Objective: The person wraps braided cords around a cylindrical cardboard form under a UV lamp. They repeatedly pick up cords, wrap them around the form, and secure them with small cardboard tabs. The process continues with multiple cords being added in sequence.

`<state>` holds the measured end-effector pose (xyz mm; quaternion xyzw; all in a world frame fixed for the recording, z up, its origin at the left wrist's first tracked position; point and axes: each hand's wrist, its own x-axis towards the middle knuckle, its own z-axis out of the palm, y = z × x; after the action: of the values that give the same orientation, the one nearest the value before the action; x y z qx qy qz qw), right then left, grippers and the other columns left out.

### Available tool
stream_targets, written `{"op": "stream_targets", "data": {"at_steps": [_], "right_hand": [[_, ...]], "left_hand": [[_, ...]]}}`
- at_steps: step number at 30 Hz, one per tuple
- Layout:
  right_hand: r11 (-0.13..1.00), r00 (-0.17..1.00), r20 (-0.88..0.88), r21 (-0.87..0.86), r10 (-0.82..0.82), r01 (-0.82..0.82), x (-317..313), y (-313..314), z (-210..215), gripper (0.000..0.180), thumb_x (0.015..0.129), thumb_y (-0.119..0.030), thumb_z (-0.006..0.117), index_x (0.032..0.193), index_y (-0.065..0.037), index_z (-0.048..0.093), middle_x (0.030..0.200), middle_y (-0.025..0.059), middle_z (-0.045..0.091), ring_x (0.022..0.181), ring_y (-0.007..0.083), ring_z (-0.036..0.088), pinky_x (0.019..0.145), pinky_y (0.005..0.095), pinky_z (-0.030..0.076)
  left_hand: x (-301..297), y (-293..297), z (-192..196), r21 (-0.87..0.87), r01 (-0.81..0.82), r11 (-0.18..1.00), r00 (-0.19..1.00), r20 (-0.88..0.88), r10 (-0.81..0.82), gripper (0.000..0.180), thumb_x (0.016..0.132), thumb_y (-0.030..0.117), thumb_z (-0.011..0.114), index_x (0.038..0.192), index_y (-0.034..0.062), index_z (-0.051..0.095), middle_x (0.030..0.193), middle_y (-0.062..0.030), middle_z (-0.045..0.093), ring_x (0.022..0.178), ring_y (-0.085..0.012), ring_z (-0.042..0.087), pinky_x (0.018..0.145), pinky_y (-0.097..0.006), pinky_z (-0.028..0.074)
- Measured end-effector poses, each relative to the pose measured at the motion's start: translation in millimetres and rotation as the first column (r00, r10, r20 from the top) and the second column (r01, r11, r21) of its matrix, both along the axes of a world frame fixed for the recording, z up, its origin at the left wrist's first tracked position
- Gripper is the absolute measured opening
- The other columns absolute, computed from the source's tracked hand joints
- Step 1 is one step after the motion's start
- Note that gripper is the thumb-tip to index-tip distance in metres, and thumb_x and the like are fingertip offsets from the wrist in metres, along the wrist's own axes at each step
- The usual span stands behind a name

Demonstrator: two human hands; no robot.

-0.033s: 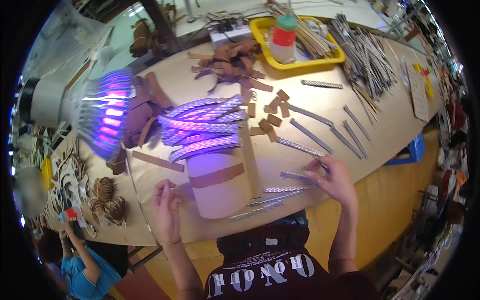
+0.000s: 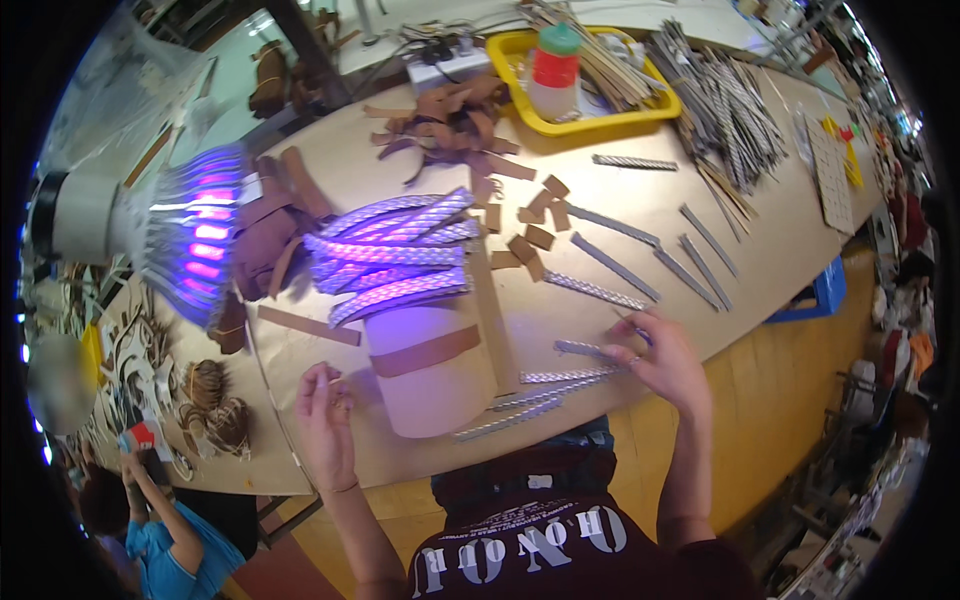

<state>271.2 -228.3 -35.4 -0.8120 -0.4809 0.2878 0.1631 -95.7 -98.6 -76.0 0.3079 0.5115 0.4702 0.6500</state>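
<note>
My right hand [image 2: 665, 368] is closed, its thumb and fingers pinching the end of a short grey braided strip [image 2: 582, 349]. Below it, several silvery braided strips [image 2: 512, 412] lie at the table's near edge. My left hand [image 2: 327, 410] hovers left of a pale cylinder [image 2: 430, 390] with its fingertips pressed together; anything between them is too small to make out. A brown band [image 2: 425, 352] crosses the cylinder. Beyond it, a bundle of looped braided cords [image 2: 395, 250] glows purple under a finned lamp [image 2: 200, 235].
Small brown pieces [image 2: 538, 237] and more grey strips [image 2: 615, 267] lie to the right. Farther back are brown scraps [image 2: 440, 130], a yellow tray [image 2: 600, 126] holding a green-capped bottle [image 2: 555, 72], and a strip pile [image 2: 730, 120]. A person in blue [image 2: 180, 545] works at the left.
The whole scene sits slightly farther left in the picture. Both hands keep nearly the same pose, and the objects on the table stay in place.
</note>
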Motion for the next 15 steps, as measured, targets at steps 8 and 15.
{"op": "stream_targets", "data": {"at_steps": [8, 15], "right_hand": [[0.999, 0.996, 0.087, -0.026, 0.032, -0.03, -11, -12, -15, 0.025, 0.081, -0.021, 0.071, 0.099, -0.005, 0.062, 0.095, 0.0121, 0.058, 0.084, 0.0339, 0.061, 0.073, 0.0439, 0.047], [0.891, 0.969, 0.249, 0.437, 0.006, -0.118, -12, 3, -1, 0.018, 0.077, -0.013, 0.068, 0.094, -0.01, 0.064, 0.091, 0.0057, 0.064, 0.074, 0.0253, 0.062, 0.063, 0.0343, 0.045]], "left_hand": [[12, -6, 20, 0.165, 0.002, 0.986, 0.989, -0.149, 0.023, 0.013, 0.098, 0.011, 0.05, 0.105, 0.0011, 0.055, 0.101, -0.006, 0.055, 0.081, -0.0102, 0.05, 0.069, -0.024, 0.041], [39, -21, 56, 0.448, 0.132, 0.884, 0.94, -0.34, 0.032, 0.013, 0.095, 0.008, 0.05, 0.103, -0.0011, 0.056, 0.096, -0.0097, 0.06, 0.08, -0.0131, 0.056, 0.071, -0.026, 0.045]]}}
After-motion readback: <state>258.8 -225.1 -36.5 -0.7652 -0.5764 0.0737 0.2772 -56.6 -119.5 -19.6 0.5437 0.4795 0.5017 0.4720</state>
